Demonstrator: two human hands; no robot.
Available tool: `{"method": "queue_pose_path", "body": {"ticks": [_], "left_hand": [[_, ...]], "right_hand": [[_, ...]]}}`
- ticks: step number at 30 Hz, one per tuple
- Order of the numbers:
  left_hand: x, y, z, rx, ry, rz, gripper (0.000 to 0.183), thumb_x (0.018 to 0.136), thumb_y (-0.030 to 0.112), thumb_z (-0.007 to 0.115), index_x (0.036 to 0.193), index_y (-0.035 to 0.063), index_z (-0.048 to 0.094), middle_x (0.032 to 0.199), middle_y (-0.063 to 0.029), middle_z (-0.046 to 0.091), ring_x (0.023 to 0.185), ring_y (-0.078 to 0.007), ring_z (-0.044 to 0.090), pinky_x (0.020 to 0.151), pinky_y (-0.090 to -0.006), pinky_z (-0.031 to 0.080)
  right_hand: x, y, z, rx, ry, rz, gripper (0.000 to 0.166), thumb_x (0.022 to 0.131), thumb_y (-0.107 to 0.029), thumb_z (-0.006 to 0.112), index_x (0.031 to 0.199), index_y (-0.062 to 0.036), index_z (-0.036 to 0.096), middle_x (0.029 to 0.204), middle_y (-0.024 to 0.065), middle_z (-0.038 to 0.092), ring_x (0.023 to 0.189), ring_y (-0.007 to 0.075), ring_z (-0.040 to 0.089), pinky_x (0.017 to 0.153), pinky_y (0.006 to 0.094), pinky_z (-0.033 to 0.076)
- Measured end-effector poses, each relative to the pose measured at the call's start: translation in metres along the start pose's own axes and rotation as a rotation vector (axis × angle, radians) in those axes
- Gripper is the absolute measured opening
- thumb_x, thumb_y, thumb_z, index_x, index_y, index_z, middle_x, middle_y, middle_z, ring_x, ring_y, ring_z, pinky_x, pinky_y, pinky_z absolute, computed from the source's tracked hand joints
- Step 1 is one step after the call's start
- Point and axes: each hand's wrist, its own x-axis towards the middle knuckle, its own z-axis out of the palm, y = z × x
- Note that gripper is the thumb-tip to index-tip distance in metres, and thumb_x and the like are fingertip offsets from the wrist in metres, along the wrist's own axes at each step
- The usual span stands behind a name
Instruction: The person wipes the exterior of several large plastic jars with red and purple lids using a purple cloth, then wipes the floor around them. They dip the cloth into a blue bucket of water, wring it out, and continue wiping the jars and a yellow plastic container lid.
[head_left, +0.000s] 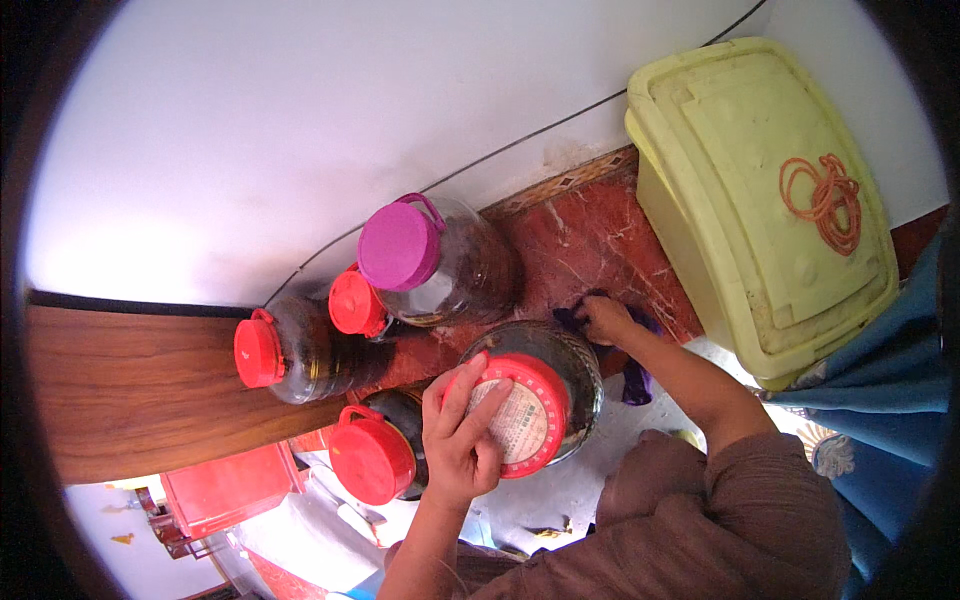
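Note:
A large clear jar (579, 367) with dark contents stands before me. Its red screw lid (556, 405) carries a round label with print. My left hand (466, 427) grips that lid from the left, fingers spread across its top. On the far side of the jar, my right hand (606, 321) clutches a dark purple cloth (637, 382) against the red marbled surface (574, 232). Part of the cloth hangs over the near edge. The jar's base is hidden behind its lid and body.
Beyond stand a purple-lidded jar (480, 259), a small red-lidded one (356, 302) and another red-lidded jar (319, 352). A further red-lidded jar (373, 454) is left of my left hand. A yellow-green lidded bin (690, 240) bears coiled orange cord (832, 206). A wooden panel (142, 382) borders the left.

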Motion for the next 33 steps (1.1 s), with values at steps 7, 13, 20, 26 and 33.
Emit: {"method": "queue_pose_path", "body": {"ticks": [7, 13, 20, 26, 33], "left_hand": [[0.004, 0.001, 0.005, -0.001, 0.014, 0.019, 0.051, 0.063, 0.004, 0.047, 0.110, 0.0050, 0.068, 0.130, -0.0186, 0.055, 0.109, -0.0387, 0.052, 0.096, -0.0453, 0.042], [0.001, 0.000, 0.004, 0.008, 0.023, 0.000, 0.052, 0.062, 0.004, 0.047, 0.109, 0.0054, 0.069, 0.128, -0.0186, 0.056, 0.108, -0.0393, 0.054, 0.094, -0.0451, 0.044], [-0.002, -0.005, 0.000, -0.010, -0.020, -0.003, 0.046, 0.070, 0.005, 0.045, 0.111, 0.0019, 0.067, 0.131, -0.0222, 0.053, 0.110, -0.0389, 0.052, 0.097, -0.0451, 0.039], [-0.004, -0.005, -0.001, -0.013, 0.001, 0.003, 0.047, 0.070, 0.005, 0.045, 0.111, 0.0017, 0.067, 0.131, -0.0216, 0.054, 0.110, -0.0381, 0.052, 0.097, -0.0452, 0.039], [0.000, 0.000, 0.004, 0.005, 0.022, -0.003, 0.053, 0.061, 0.006, 0.048, 0.109, 0.0073, 0.069, 0.128, -0.0172, 0.056, 0.108, -0.0392, 0.054, 0.093, -0.0454, 0.045]], "right_hand": [[0.027, 0.007, 0.009, -0.129, 0.228, -0.215, 0.028, 0.069, -0.014, 0.069, 0.097, -0.0091, 0.066, 0.099, 0.0131, 0.059, 0.095, 0.0339, 0.060, 0.078, 0.0444, 0.050], [0.155, -0.022, -0.019, -0.052, 0.432, -0.003, 0.029, 0.076, -0.014, 0.064, 0.105, -0.0107, 0.066, 0.105, 0.0138, 0.060, 0.096, 0.0355, 0.061, 0.079, 0.0455, 0.051], [0.119, -0.022, -0.030, -0.212, 0.398, -0.128, 0.043, 0.075, -0.011, 0.064, 0.117, -0.0133, 0.061, 0.110, 0.0173, 0.061, 0.100, 0.0365, 0.061, 0.082, 0.0464, 0.051], [-0.046, -0.002, -0.003, -0.094, 0.145, 0.073, 0.037, 0.071, -0.016, 0.067, 0.107, -0.0116, 0.057, 0.105, 0.0133, 0.061, 0.098, 0.0343, 0.061, 0.079, 0.0458, 0.051], [0.039, -0.002, -0.015, -0.187, 0.356, 0.060, 0.047, 0.074, -0.012, 0.064, 0.119, -0.0055, 0.051, 0.112, 0.0170, 0.056, 0.100, 0.0351, 0.060, 0.080, 0.0461, 0.051]]}}
